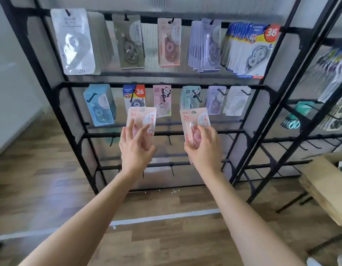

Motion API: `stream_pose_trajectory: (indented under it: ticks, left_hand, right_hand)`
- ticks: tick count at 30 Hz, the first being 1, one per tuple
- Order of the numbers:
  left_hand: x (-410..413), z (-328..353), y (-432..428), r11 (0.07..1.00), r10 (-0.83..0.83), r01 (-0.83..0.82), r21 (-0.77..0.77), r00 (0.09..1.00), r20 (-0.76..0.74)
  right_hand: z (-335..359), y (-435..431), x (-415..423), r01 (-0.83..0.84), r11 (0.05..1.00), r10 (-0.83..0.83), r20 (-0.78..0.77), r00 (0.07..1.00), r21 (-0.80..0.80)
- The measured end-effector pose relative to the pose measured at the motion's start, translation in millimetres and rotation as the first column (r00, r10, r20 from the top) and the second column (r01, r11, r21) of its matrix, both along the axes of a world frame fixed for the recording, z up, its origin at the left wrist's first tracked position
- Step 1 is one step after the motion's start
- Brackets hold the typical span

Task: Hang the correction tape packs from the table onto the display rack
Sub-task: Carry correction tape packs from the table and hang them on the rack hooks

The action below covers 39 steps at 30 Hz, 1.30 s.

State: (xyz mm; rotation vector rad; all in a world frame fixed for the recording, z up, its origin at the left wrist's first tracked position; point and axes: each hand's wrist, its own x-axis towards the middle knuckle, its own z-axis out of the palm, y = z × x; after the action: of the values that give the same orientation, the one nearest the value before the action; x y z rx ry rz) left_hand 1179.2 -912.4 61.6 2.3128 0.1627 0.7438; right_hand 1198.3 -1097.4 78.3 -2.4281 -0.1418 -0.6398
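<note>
Two correction tape packs are held up at the centre of the frame, in front of the display rack (pixel 166 85), one in each hand. The left hand (pixel 134 148) holds the left pack (pixel 142 117) by its lower half, its fingers (pixel 144 129) spread across the front. The right hand (pixel 203 148) grips the right pack (pixel 195 120) with fingers curled round its lower edge. Neither pack appears to be on a hook yet. The desk they came from is out of view.

With both hands full, neither is free to steady a peg or card, so a missed hang hole could mean a bent card or a dropped pack. The matching pink pack (pixel 169 42) hangs in the upper row, and a long reach could knock the packs hanging below it. The bare hooks (pixel 169 140) lower down are thin and dark, easy to misjudge.

Each pack is a flat, rounded card under glossy clear plastic, probably slippery and light. The rack is black metal bar backed by ribbed translucent sheet. Below it lies a wooden floor (pixel 41 150).
</note>
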Motion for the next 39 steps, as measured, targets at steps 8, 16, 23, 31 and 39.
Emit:
stream_pose_trajectory:
  ticks: [8,16,23,31,39]
  left_hand:
    - [81,17,0,1.0,0.009,-0.009,0.006,0.995,0.098]
    - [140,44,-4,0.999,-0.01,0.005,0.031,0.984,0.178]
    - [190,112,-18,0.996,-0.02,-0.007,0.09,0.957,0.29]
    - [242,164,-39,0.983,-0.028,-0.031,0.18,0.947,0.321]
    - [259,159,-43,0.98,0.03,-0.091,0.178,0.946,0.321]
  right_hand:
    - [15,-2,82,-0.019,1.0,0.02,0.064,0.998,-0.012]
    - [30,-1,131,-0.06,0.998,0.057,0.174,0.983,0.007]
    - [68,-4,164,-0.156,0.986,0.13,0.318,0.939,0.058]
    - [83,-20,190,-0.212,0.975,0.179,0.343,0.922,0.06]
    - [81,-19,201,-0.232,0.971,0.196,0.373,0.907,0.056]
